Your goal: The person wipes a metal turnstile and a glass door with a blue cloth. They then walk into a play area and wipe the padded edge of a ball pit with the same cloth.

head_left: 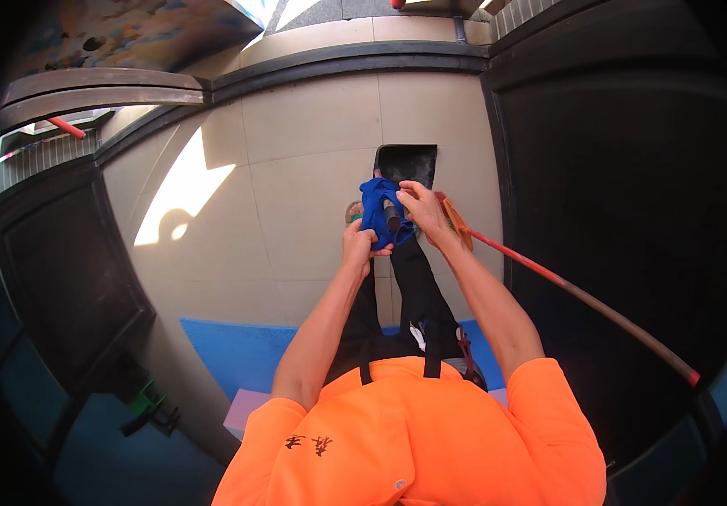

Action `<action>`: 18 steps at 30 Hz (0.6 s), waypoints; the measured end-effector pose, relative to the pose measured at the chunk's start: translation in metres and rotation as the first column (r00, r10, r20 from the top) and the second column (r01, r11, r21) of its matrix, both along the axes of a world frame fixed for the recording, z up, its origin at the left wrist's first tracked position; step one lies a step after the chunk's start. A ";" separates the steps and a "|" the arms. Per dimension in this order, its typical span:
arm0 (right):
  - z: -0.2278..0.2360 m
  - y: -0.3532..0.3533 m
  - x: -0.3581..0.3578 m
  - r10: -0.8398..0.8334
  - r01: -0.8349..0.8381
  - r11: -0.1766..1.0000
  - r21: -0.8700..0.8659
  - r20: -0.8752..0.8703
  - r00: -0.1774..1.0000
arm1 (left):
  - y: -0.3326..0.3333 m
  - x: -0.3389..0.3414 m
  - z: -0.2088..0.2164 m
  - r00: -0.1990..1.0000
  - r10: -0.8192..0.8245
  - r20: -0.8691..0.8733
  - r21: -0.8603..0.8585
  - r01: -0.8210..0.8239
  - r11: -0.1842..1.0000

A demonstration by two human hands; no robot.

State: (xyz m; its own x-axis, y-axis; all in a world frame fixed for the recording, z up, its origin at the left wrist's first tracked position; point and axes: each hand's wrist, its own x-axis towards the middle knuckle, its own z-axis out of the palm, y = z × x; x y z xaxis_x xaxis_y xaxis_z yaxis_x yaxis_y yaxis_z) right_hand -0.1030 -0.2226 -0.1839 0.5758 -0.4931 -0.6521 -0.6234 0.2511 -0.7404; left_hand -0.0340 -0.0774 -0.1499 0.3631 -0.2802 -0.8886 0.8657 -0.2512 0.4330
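A blue cloth is bunched around a dark stick end in front of my legs. My left hand grips the cloth at its lower left, fingers curled under it. At the upper right of the cloth, my right hand pinches its edge with bent fingers. Just beyond the hands a black dustpan rests on the tiled floor. The stick end seems to belong to the dustpan's handle, but the cloth hides the join.
A broom with a red and brown handle and orange head leans at the right, beside a dark panel. Behind me lies a blue mat. A dark ledge crosses the far side; another dark panel stands left.
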 end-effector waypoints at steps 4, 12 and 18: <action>0.063 0.014 -0.008 0.199 -0.151 0.944 -0.293 0.138 0.970 | -0.006 -0.007 -0.022 0.882 -0.293 0.368 0.297 0.187 0.936; 0.080 0.029 0.001 0.252 -0.186 0.886 -0.426 0.103 0.962 | 0.004 0.003 -0.032 0.957 -0.053 0.285 -0.034 0.065 0.997; 0.077 0.039 0.004 0.297 -0.295 0.770 -0.566 -0.091 0.950 | 0.000 0.007 0.011 0.975 0.151 0.160 -0.301 -0.098 0.949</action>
